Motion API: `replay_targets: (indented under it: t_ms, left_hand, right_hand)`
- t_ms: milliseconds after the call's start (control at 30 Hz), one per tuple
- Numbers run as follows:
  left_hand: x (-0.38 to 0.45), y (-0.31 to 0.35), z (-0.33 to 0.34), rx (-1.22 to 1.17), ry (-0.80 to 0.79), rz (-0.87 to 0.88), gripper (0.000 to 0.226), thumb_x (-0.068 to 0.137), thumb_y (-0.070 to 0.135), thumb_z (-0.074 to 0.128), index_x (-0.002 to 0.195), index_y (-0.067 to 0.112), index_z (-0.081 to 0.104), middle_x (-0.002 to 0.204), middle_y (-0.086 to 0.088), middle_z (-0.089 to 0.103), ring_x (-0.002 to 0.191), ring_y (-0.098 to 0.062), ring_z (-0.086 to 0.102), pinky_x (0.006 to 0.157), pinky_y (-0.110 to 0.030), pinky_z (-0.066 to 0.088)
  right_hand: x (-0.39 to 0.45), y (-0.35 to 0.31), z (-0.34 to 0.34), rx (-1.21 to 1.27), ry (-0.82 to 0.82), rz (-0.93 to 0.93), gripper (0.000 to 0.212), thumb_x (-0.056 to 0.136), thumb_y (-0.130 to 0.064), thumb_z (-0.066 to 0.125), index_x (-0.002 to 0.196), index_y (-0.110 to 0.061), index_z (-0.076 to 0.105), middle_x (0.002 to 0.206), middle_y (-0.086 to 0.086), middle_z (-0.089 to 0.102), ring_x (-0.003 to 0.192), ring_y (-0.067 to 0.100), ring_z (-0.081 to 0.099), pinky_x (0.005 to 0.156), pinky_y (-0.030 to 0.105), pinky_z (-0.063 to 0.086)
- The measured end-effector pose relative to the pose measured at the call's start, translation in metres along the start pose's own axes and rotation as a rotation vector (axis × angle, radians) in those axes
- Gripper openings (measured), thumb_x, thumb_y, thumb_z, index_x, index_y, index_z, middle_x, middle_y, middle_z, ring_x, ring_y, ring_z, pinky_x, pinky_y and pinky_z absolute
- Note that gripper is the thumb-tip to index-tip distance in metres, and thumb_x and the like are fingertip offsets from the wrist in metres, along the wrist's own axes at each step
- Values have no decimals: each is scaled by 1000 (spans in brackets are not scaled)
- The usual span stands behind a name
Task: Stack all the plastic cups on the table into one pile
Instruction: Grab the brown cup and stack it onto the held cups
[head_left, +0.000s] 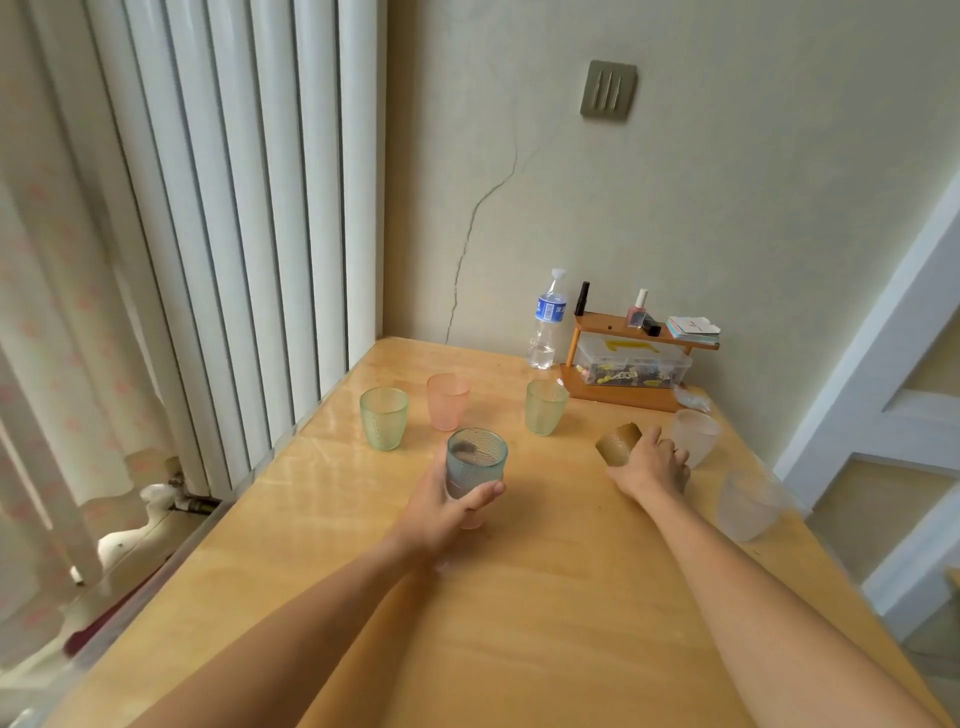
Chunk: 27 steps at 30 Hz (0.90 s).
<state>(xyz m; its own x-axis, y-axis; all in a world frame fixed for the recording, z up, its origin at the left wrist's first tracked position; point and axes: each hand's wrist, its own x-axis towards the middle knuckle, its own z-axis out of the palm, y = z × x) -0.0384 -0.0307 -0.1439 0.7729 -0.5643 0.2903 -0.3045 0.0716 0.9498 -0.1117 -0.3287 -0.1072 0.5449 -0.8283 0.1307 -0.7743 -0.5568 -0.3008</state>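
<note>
Wooden table (519, 597), seen from above. Far left: green cup (384, 418), pink cup (447, 401), second green cup (544, 407), all upright. Centre: left hand (447, 512) wrapped around blue cup (475, 462). Right: right hand (649, 462) gripping tilted brown cup (618, 442). Far right: two frosted cups (693, 435) (748, 512).

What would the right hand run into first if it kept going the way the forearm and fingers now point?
The right hand, gripping a tilted brown cup, points toward the table's far right. The frosted clear cup beside its fingers looks first in line, then the wooden shelf behind, though depth is unclear.
</note>
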Motion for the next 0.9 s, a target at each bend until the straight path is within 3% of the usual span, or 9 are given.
replay_targets:
  t_ms: [133, 233, 333, 467, 533, 633, 900]
  left_hand:
    - [0, 1, -2, 9, -21, -24, 56, 87, 34, 85, 134, 25, 55, 124, 0, 75, 118, -17, 70, 102, -23, 53]
    - [-2, 5, -2, -13, -43, -49, 54, 90, 27, 83, 135, 21, 53, 121, -11, 74, 103, -20, 70, 83, -14, 56]
    - [-4, 9, -2, -31, -80, -61, 52, 94, 18, 80, 137, 15, 51, 113, -10, 71, 96, -16, 61, 73, -10, 55]
    - [-3, 10, -5, -19, -91, -91, 52, 91, 23, 83, 133, 25, 53, 123, -4, 74, 107, -12, 70, 87, -14, 57]
    - [-2, 10, -7, -8, -92, -103, 60, 87, 32, 86, 136, 27, 53, 130, 1, 73, 120, -14, 70, 102, -24, 55]
    - [-2, 11, -8, -7, -104, -115, 76, 78, 42, 88, 141, 25, 51, 135, 1, 71, 127, -15, 68, 114, -37, 51]
    - [-2, 16, -10, 16, -141, -129, 92, 71, 52, 88, 149, 31, 45, 137, 9, 70, 127, -10, 67, 115, -40, 51]
  right_hand:
    - [-17, -5, -4, 75, -102, -42, 96, 79, -49, 76, 150, -20, 18, 140, 17, 51, 132, 39, 44, 98, 44, 44]
    - [-38, -20, -9, 255, -157, -139, 93, 77, -49, 71, 153, -36, 20, 137, 13, 56, 127, 37, 52, 98, 42, 49]
    - [-66, -45, -20, 496, -153, -259, 76, 75, -38, 75, 138, -36, 31, 125, 8, 60, 107, 32, 60, 80, 35, 50]
    - [-96, -80, -36, 719, -55, -420, 73, 78, -32, 81, 130, -28, 30, 110, 3, 63, 88, 27, 62, 73, 27, 42]
    - [-107, -93, -44, 785, 7, -492, 72, 77, -31, 83, 127, -26, 31, 100, -2, 64, 78, 27, 64, 69, 29, 47]
    - [-123, -107, -52, 798, 12, -575, 72, 78, -30, 83, 128, -26, 32, 95, -12, 61, 81, 25, 65, 73, 33, 53]
    - [-141, -112, -41, 621, -167, -680, 70, 83, -37, 77, 132, -28, 29, 125, -1, 57, 101, 16, 55, 82, 26, 44]
